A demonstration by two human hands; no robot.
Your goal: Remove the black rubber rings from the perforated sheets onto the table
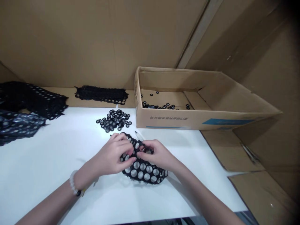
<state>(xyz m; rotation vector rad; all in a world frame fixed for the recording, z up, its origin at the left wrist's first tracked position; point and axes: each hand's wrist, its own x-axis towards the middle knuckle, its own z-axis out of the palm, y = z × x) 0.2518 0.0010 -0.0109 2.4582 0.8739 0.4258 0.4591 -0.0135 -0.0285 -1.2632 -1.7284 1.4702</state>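
A black sheet point(140, 174) dotted with rows of pale round holes or discs lies bent over the white table, between my two hands. My left hand point(119, 153) is closed on its upper left part, fingers curled and thumb pressed against the sheet. From the right, my right hand point(156, 153) pinches the sheet's upper right part with thumb and fingers. Whether a loose ring is between those fingers is hidden. Just beyond the sheet lies a pile of small black rings point(114, 120). A white pen-like tool point(139, 135) pokes out behind my right hand.
An open cardboard box point(168, 119) at the back right holds scattered black rings. Stacked dotted black sheets point(100, 94) lie by the back cardboard wall point(93, 40). More such sheets point(44, 100) are heaped at the left. Cardboard flaps point(229, 150) border the table's right edge.
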